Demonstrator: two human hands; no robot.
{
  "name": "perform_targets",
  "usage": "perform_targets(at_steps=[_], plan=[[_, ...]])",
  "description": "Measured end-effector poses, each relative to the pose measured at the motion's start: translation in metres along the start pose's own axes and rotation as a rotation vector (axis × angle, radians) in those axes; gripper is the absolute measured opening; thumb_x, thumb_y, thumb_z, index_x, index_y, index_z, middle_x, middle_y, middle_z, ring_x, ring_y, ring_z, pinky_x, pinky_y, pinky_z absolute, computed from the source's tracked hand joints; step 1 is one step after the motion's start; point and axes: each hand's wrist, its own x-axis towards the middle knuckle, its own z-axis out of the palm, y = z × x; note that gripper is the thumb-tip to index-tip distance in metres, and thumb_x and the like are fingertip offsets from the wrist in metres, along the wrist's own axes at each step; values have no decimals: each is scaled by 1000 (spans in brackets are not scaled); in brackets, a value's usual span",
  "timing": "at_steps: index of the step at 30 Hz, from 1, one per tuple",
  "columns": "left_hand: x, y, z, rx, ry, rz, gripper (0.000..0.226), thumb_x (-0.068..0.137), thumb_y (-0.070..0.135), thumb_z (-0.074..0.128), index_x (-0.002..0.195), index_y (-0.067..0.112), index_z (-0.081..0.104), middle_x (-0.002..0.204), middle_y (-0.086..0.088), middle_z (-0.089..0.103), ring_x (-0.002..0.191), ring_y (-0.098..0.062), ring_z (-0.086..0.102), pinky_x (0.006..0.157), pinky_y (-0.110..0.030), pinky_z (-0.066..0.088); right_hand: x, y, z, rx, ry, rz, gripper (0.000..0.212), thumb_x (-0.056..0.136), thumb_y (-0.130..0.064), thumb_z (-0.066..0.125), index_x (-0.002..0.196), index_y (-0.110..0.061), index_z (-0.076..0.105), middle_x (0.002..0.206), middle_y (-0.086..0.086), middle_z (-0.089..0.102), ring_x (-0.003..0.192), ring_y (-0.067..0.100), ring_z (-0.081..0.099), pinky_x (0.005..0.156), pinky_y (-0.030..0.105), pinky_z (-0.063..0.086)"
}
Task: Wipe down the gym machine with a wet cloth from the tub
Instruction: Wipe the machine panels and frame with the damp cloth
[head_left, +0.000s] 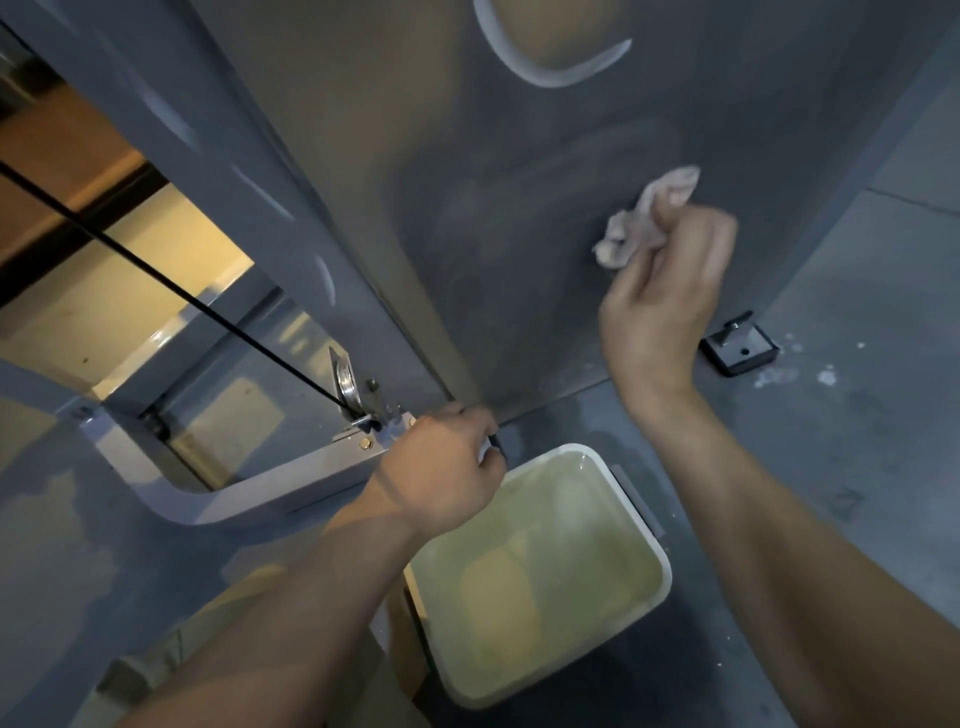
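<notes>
A pale pinkish cloth (644, 218), bunched up, is gripped by my right hand (670, 291) and pressed against the grey panel of the gym machine (467, 182). Faint wet smears show on the panel around it. My left hand (441, 473) is curled around the bottom corner edge of that panel, near the floor. A white tub (660, 571) of murky yellowish water stands on the floor just below my left hand, between my two forearms.
A black cable (156, 280) runs diagonally down to a metal pulley (345, 384) on the machine's grey base frame (218, 499). A black foot bracket (740, 348) sits on the grey floor at the panel's right. White specks dot the floor there.
</notes>
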Motion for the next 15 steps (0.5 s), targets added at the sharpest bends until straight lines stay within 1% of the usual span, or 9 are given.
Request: perform_targets(at_steps=[1, 2, 4, 5, 6, 7, 9, 12, 15], plan=[[1, 3, 0, -20, -7, -9, 26, 93, 26, 55, 114, 17, 67, 111, -3, 67, 105, -23, 63, 87, -33, 49, -15, 0, 1, 6, -94, -17, 14, 93, 9, 45, 100, 12, 57, 106, 29, 50, 98, 20, 51, 92, 16, 43], [2, 7, 0, -45, -6, -14, 24, 94, 25, 55, 114, 17, 66, 111, -3, 68, 105, -22, 63, 88, -33, 48, -29, 2, 1, 29, -214, -63, 16, 91, 9, 48, 103, 10, 58, 106, 28, 51, 96, 23, 51, 87, 19, 44], [5, 17, 0, -122, 13, -29, 23, 94, 22, 55, 115, 17, 66, 110, -1, 70, 105, -20, 63, 90, -32, 47, -46, 9, -1, 61, -463, -134, 23, 91, 8, 54, 112, 1, 62, 108, 21, 54, 94, 22, 55, 82, 24, 46], [5, 21, 0, -178, 25, -46, 23, 95, 22, 55, 115, 19, 66, 108, 0, 71, 103, -19, 63, 90, -31, 48, -47, 11, -4, 117, -517, -105, 24, 91, 7, 58, 112, -4, 64, 109, 16, 57, 95, 19, 58, 81, 21, 47], [6, 22, 0, -241, 34, -68, 24, 95, 22, 56, 116, 21, 66, 106, 2, 71, 101, -18, 64, 89, -30, 49, -45, 13, -8, 193, -548, -5, 24, 93, 4, 62, 111, -11, 65, 108, 10, 61, 96, 14, 61, 82, 18, 47], [7, 23, 0, -303, 36, -90, 24, 94, 22, 56, 117, 23, 65, 103, 4, 71, 98, -17, 65, 88, -30, 50, -44, 15, -14, 289, -597, 180, 24, 95, 2, 63, 108, -19, 64, 105, 5, 64, 94, 9, 63, 81, 16, 48], [11, 21, 1, -381, 47, -114, 25, 93, 22, 57, 117, 25, 63, 93, 8, 71, 91, -18, 67, 85, -32, 53, -44, 17, -24, 452, -734, 494, 22, 99, 0, 61, 103, -22, 60, 94, -2, 69, 82, 4, 64, 73, 17, 49], [18, 22, 2, -433, 79, -148, 26, 95, 22, 57, 120, 27, 61, 85, 13, 67, 84, -14, 65, 81, -29, 52, -48, 33, -36, 540, -891, 712, 16, 101, -3, 61, 99, -18, 63, 80, -7, 71, 63, 4, 59, 60, 20, 45], [25, 28, 4, -492, 94, -152, 21, 98, 28, 61, 119, 25, 63, 85, 13, 66, 80, -10, 62, 76, -24, 47, -51, 39, -45, 702, -957, 822, 16, 94, -10, 67, 92, -26, 68, 79, -5, 72, 65, 9, 61, 63, 25, 48]])
